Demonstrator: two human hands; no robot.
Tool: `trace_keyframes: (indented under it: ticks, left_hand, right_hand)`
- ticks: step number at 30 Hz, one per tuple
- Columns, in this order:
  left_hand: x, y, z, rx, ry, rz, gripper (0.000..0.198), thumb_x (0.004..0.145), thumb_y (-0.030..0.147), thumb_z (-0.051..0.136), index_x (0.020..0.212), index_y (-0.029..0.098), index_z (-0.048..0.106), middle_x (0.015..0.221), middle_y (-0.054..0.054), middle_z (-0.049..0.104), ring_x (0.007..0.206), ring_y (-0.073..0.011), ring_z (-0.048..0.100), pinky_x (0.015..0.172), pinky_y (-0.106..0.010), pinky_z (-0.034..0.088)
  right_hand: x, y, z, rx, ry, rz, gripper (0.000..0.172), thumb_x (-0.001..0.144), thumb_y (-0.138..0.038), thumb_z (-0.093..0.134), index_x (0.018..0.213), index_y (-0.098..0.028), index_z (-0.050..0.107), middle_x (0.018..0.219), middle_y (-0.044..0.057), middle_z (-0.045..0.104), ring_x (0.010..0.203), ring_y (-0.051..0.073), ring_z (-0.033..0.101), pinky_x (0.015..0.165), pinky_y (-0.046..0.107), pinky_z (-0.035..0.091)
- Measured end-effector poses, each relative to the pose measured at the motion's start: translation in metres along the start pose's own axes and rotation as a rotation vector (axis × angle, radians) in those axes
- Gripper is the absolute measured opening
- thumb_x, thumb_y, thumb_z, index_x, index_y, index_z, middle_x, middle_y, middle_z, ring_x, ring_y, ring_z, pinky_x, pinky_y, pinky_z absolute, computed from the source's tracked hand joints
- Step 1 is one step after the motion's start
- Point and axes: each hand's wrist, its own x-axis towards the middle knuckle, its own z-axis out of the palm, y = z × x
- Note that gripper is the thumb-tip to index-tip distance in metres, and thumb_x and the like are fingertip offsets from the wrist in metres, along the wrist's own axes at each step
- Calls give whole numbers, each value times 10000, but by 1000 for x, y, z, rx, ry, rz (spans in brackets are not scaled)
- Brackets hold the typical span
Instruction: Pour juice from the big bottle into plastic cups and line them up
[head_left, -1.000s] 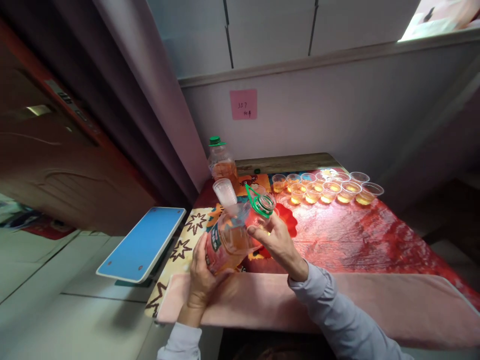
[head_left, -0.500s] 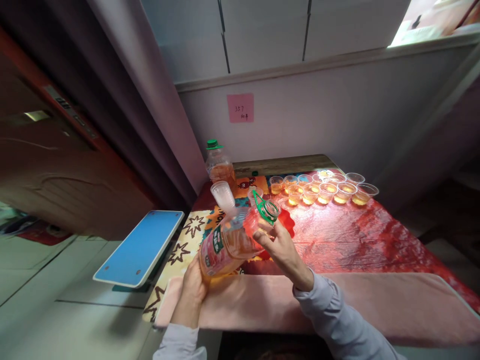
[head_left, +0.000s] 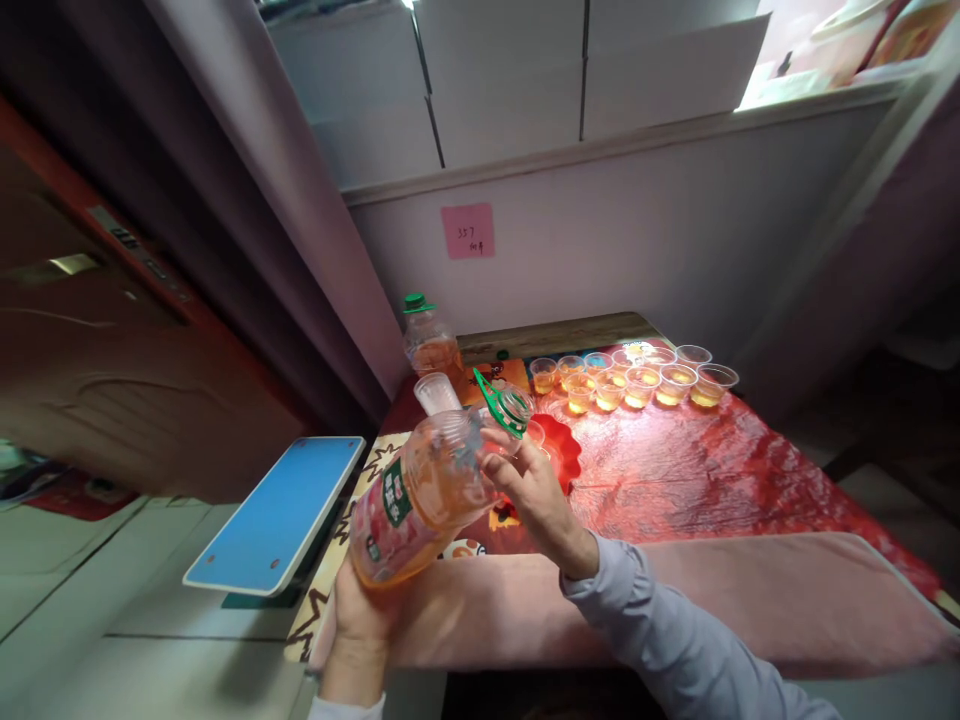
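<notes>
A large clear bottle [head_left: 420,505] of amber drink, with a pink and green label, is tilted with its neck to the right. My left hand [head_left: 367,610] is closed round its base from below. At the neck, my right hand [head_left: 536,490] grips the bottle just under its green carrying ring [head_left: 501,405]. The bottle's mouth shows no cap. Behind the neck, a red scalloped dish [head_left: 566,450] sits on the table, partly covered by my right hand; a clear cup rim [head_left: 535,434] shows in it. A stack of clear plastic cups [head_left: 435,393] stands behind the bottle.
Several cups of amber drink [head_left: 639,388] stand in rows at the back right of the table. A second bottle with a green cap [head_left: 435,345] is at the back left. A pink towel [head_left: 690,600] lies along the front edge. A blue board [head_left: 277,515] is left of the table.
The bottle has shifted left and toward me, with both hands still on it. More of the red dish and a cup in it show now. The view has turned slightly.
</notes>
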Motion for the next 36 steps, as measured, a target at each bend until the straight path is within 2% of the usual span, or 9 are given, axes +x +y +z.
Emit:
trace_keyframes:
  ticks: [3,5,7,11,16,23,27,33,36]
  left_hand:
    - [-15,4,-15,-136,-5,-226,509,1040,708,458,1113,360,823,1083,-118,842,1157,-372,792,986,-657,639]
    - [-26,7,-24,-307,102,-467,483,979,739,541,1112,383,840,1120,-98,858,1182,-406,786,1040,-702,605]
    - [-35,11,-31,-443,201,-608,512,939,766,589,1181,391,841,1243,-79,847,1287,-439,738,1083,-730,569]
    - [-43,18,-43,-672,198,-626,609,965,760,597,1402,370,765,1437,-81,772,1437,-429,632,1154,-689,511]
    - [-40,27,-50,-937,124,-730,665,1005,650,622,1601,356,603,1360,-126,793,1318,-394,718,1179,-636,486]
    - [-34,58,-40,-757,249,-760,586,1014,228,586,1598,270,608,1222,-107,841,1128,-332,814,1149,-587,536]
    - [-26,77,-32,-675,301,-793,495,986,196,592,1458,263,726,1151,-81,862,1097,-322,823,1123,-570,564]
    - [-15,99,-16,-539,394,-867,343,964,242,631,1246,257,825,1127,-67,872,1283,-352,751,1115,-579,580]
    - [-12,104,-9,-502,421,-864,305,949,245,657,1196,255,835,1101,-50,876,1274,-331,756,1116,-545,588]
  right_hand:
    - [-3,16,10,103,65,24,622,845,-760,811,1258,-306,707,1356,89,769,1212,297,756,959,415,669]
    - [-4,27,17,143,92,26,642,844,-776,803,1261,-294,725,1359,94,774,1234,312,749,952,415,673]
    - [-3,37,20,149,76,26,661,863,-783,778,1296,-284,750,1348,90,787,1219,322,752,961,431,669]
    - [2,53,19,154,-10,71,658,928,-753,719,1377,-276,779,1395,80,779,1226,325,738,941,419,658]
    - [9,78,12,220,-21,234,707,892,-753,749,1442,-308,754,1446,73,747,1168,315,747,664,319,631]
    - [13,90,-2,259,-22,265,778,818,-823,802,1377,-281,792,1266,77,792,1128,285,741,695,309,670]
    - [14,88,-8,298,-24,288,768,800,-825,819,1331,-271,809,1211,75,802,1117,284,750,737,334,696]
    - [13,87,-9,310,39,300,751,786,-833,821,1270,-258,822,1143,69,804,1004,253,766,680,306,674]
    - [11,85,-8,368,33,329,750,793,-822,827,1282,-254,803,1142,61,805,997,250,781,764,359,697]
